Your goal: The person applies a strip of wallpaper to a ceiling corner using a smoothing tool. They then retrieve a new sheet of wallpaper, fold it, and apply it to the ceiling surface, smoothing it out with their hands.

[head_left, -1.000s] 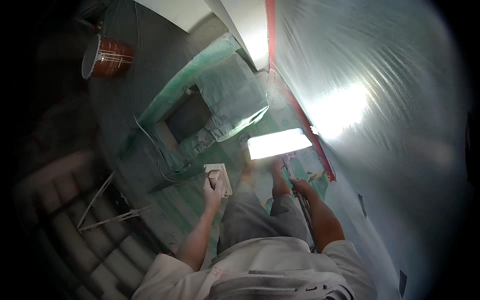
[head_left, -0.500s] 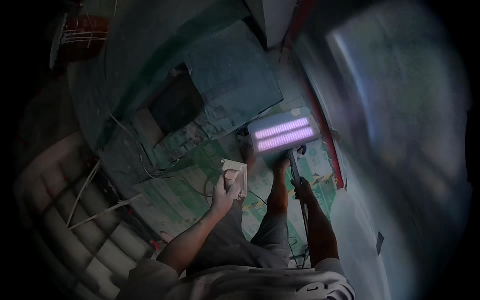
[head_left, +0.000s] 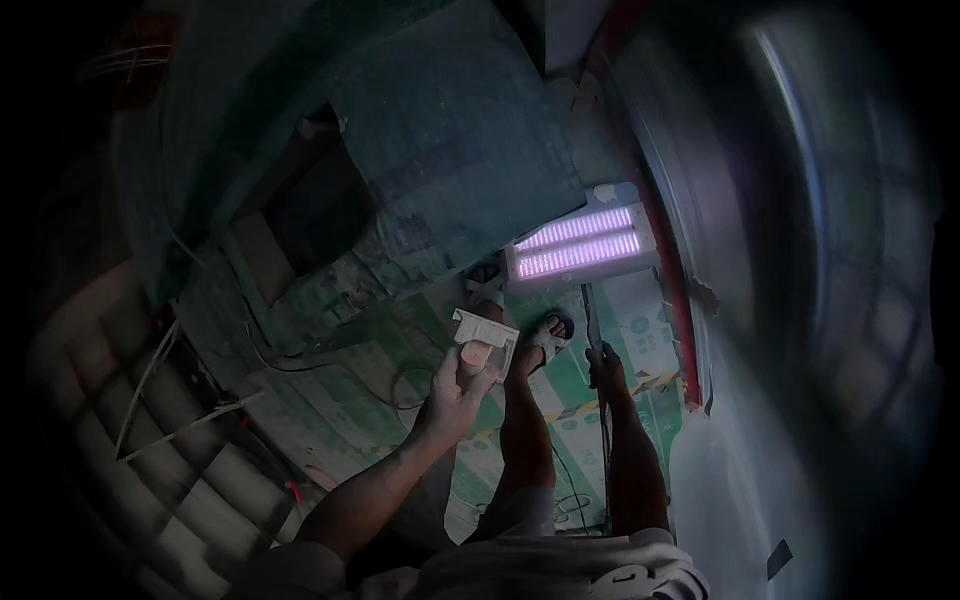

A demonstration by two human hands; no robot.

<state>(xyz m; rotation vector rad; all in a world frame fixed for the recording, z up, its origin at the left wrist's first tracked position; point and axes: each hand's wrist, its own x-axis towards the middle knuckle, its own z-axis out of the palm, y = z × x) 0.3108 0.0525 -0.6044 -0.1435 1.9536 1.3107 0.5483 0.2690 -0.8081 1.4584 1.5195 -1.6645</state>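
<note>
I have the left hand (head_left: 452, 400) near the middle of the frame, its fingers clenched around the rounded knob (head_left: 476, 354) of a pale, flat-plated hand tool (head_left: 487, 329). The tool sits just above the knuckles, tilted, its plate turned toward the upper right, clear of everything but the hand. To the right of centre I see the right hand (head_left: 606, 371) grasping a dark pole (head_left: 591, 312); that hand is in shadow, so I cannot make out each finger. The pole runs up to the lower edge of a rectangular lamp (head_left: 578, 256), which glows in two violet-white rows right of centre.

Between the hands, a sandalled foot (head_left: 551, 338) rests on the green-and-white floor covering (head_left: 641, 338); a loop of cable (head_left: 397, 393) lies left of the left hand. Upper centre, I get a boxy shape draped in dark teal sheeting (head_left: 450, 150), with a dark opening (head_left: 320, 215) on its left. A red strip (head_left: 683, 305) runs down the right side beside pale sheeting (head_left: 725, 480). At lower left there are thin pale struts (head_left: 190, 426) over a grid of pale panels (head_left: 205, 500), dim toward the rim.
</note>
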